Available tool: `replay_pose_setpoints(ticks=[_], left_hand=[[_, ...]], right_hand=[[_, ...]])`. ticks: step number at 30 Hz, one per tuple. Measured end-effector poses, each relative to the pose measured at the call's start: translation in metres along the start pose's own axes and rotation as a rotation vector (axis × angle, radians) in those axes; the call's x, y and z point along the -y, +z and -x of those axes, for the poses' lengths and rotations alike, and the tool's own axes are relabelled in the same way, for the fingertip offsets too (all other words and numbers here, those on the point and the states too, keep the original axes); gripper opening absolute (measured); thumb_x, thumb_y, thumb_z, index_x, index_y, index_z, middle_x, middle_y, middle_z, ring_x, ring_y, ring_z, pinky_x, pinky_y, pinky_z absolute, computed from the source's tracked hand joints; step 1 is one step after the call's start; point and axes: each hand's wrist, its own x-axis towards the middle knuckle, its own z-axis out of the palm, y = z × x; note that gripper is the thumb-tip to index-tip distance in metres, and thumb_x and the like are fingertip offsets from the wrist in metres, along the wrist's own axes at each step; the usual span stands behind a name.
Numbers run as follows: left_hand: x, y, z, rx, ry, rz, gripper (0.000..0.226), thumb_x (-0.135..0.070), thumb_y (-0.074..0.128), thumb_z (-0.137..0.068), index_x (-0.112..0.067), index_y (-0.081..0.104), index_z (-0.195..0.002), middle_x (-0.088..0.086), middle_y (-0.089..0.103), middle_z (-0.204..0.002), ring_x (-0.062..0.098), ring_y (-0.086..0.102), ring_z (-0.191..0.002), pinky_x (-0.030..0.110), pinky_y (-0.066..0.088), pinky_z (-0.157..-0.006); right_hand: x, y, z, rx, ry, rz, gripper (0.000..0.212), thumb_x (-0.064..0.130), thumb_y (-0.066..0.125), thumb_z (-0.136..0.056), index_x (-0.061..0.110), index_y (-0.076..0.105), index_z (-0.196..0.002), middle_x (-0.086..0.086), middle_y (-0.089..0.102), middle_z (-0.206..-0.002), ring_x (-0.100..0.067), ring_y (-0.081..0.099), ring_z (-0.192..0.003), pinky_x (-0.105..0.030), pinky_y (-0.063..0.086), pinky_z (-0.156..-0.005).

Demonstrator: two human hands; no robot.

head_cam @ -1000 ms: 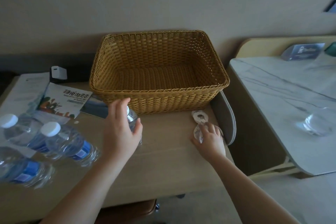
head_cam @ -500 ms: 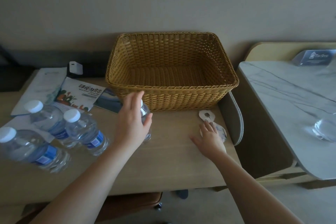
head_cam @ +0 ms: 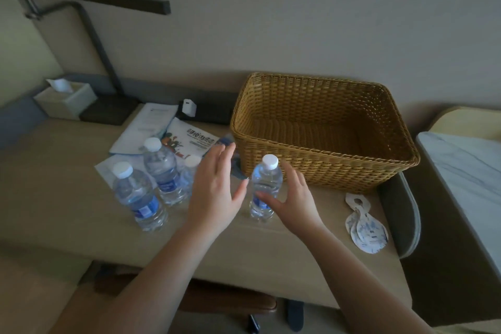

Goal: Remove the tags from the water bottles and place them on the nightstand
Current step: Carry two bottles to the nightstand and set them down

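Head view: bottle [head_cam: 264, 187] now being released by left hand [head_cam: 217, 190], right hand [head_cam: 294, 199] being moved in from tags [head_cam: 364, 225]; both open, empty — tag removal done.

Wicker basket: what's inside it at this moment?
The wicker basket shows only its bare woven floor and far walls. Its near wall hides the front strip of the floor, so that part cannot be checked.

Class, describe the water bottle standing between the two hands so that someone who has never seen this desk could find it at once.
Start at the large wicker basket on the wooden desk. Just in front of its left corner one water bottle stands upright between the left hand and the right hand. Unlike the three other bottles clustered further left, it stands alone.
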Motion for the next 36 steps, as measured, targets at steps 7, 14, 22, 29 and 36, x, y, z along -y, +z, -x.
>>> replay_pose_setpoints(ticks=[7, 14, 22, 29, 36], left_hand=[[0.035, -0.017, 0.028, -0.177, -0.197, -0.028, 0.067, -0.036, 0.065, -0.083, -0.012, 0.036, -0.139, 0.015, 0.042, -0.137, 0.027, 0.042, -0.128, 0.043, 0.046, -0.097], [0.055, 0.0, 0.019, -0.066, -0.446, 0.306, 0.083, -0.039, 0.081, -0.069, -0.015, 0.037, -0.135, 0.006, 0.044, -0.131, 0.017, 0.044, -0.122, 0.014, 0.034, -0.092], [0.072, 0.005, 0.014, 0.001, -0.477, 0.347, 0.07, -0.033, 0.085, -0.066, -0.02, 0.044, -0.12, -0.007, 0.05, -0.114, 0.006, 0.048, -0.101, 0.011, 0.033, -0.075], [0.076, 0.01, 0.013, 0.147, -0.394, 0.342, 0.074, -0.034, 0.085, -0.065, -0.018, 0.046, -0.126, -0.011, 0.054, -0.102, 0.003, 0.052, -0.095, 0.015, 0.037, -0.076], [0.055, 0.022, 0.02, 0.162, -0.241, 0.352, 0.063, -0.03, 0.086, -0.064, -0.018, 0.051, -0.114, -0.006, 0.058, -0.098, 0.017, 0.058, -0.09, 0.026, 0.041, -0.072]], right_hand=[[0.015, 0.029, -0.011, -0.086, 0.077, -0.147, 0.101, 0.049, 0.082, -0.062, 0.025, 0.028, -0.144, 0.002, 0.042, -0.138, -0.015, 0.04, -0.126, -0.029, 0.037, -0.098], [0.012, 0.041, -0.019, -0.131, 0.121, -0.144, 0.086, 0.041, 0.083, -0.065, 0.021, 0.038, -0.135, 0.001, 0.047, -0.126, -0.01, 0.044, -0.109, -0.027, 0.037, -0.086], [0.011, 0.041, -0.017, -0.142, 0.119, -0.073, 0.074, 0.039, 0.08, -0.069, 0.021, 0.04, -0.129, 0.001, 0.05, -0.121, -0.01, 0.047, -0.098, -0.024, 0.04, -0.074], [0.018, 0.046, 0.008, -0.18, 0.153, -0.018, 0.068, 0.039, 0.079, -0.069, 0.024, 0.04, -0.122, 0.006, 0.047, -0.113, -0.011, 0.051, -0.094, -0.025, 0.042, -0.071], [0.022, 0.034, 0.047, -0.274, 0.26, 0.065, 0.072, 0.046, 0.076, -0.068, 0.029, 0.036, -0.124, 0.008, 0.049, -0.112, -0.018, 0.057, -0.093, -0.028, 0.042, -0.069]])
